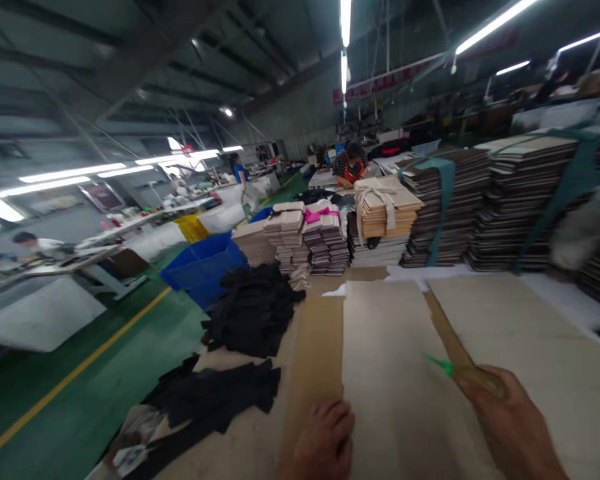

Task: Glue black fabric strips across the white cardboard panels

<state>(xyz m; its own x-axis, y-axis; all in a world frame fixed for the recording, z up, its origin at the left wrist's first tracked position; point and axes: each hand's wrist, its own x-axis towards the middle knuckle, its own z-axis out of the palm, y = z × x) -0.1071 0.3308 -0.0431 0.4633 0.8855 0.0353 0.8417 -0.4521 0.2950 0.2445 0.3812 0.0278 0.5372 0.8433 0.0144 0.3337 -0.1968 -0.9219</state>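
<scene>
Nearest, the left hand lies at the left edge of a long pale sheet, fingers curled; cannot tell whether they pinch the edge or merely rest there. The right hand has its fingers closed round a green-tipped tool, blurred; its tip points left over the same sheet, contact not clear. The sheet lies flat on the worktop, a brown strip showing along its left side and a second pale sheet to its right. Progress, as judged: work is under way, with sheet laid out and tool in hand; no clear mark or cut shows on either sheet, so the amount done on them is uncertain. Both lie loose and unbundled. To the left, black cloth pieces lie in an untied heap. Beyond the sheets, a pale stack with a pink tie, a tied tan stack and a tall dark stack with a green strap appear to be finished bundles. Farther off, a blue bin stands left of the stacks, and a co-worker in an orange apron bends forward behind them.
</scene>
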